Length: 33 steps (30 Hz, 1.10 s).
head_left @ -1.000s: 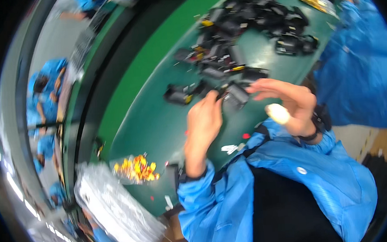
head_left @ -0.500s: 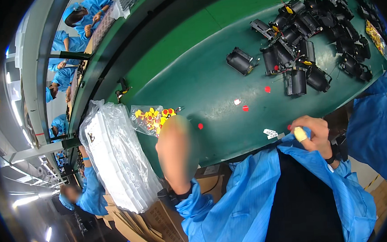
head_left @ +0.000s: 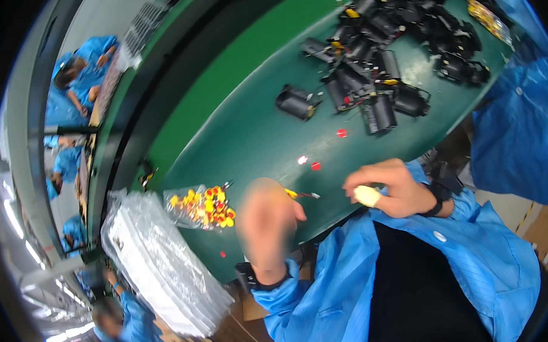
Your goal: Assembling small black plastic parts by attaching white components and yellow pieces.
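Observation:
My left hand (head_left: 266,225), partly smeared, is raised over the near edge of the green table. A small yellow piece with thin wires (head_left: 293,193) pokes out at its fingertips, with a pale tip at the wire's end. To its right, my right hand (head_left: 391,189) has bent fingers drawn together, with a pale yellow cover (head_left: 367,195) on one. Whatever those fingers pinch is hidden. Left of my left hand lies a clear bag (head_left: 186,215) with many yellow and red pieces (head_left: 210,206) in and beside it.
Black housings (head_left: 378,114) crowd the table's far right, one apart (head_left: 296,102). Red discs (head_left: 316,166) and a small white piece (head_left: 303,160) lie mid-table. A plastic-wrapped white stack (head_left: 164,265) stands left. A yellow-filled packet (head_left: 489,21) and a blue-clothed person (head_left: 522,118) are at right.
My left hand has come away from the bag, and the yellow wired piece now shows at its fingers. My right hand has moved left toward it. The whole view has turned somewhat.

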### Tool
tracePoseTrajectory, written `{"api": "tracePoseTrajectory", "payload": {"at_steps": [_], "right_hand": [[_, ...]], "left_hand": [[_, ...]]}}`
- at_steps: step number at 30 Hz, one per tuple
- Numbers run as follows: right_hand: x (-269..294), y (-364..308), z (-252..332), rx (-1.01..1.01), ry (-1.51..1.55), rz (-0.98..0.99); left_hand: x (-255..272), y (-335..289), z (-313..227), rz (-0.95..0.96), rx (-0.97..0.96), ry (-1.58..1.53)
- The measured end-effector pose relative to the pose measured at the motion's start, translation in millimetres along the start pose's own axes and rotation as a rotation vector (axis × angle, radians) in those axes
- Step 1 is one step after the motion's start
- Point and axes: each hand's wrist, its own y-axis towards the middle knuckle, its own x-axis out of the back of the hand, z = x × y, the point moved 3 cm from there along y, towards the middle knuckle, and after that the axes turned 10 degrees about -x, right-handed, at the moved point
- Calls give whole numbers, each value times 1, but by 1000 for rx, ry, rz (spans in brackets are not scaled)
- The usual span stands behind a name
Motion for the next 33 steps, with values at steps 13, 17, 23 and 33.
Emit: {"api": "tracePoseTrajectory", "payload": {"at_steps": [13, 17, 23, 33], "right_hand": [[5, 13, -11, -596, 1205, 290], [11, 3, -17, -595, 1193, 226], [-4, 1, -32, -556, 1135, 276], [11, -15, -30, -630, 1462, 202]], "left_hand": [[-73, 5, 12, -12, -60, -233], [-91, 8, 17, 136, -33, -267], [-90, -4, 23, 36, -94, -192], [-99, 9, 23, 136, -309, 227]]}}
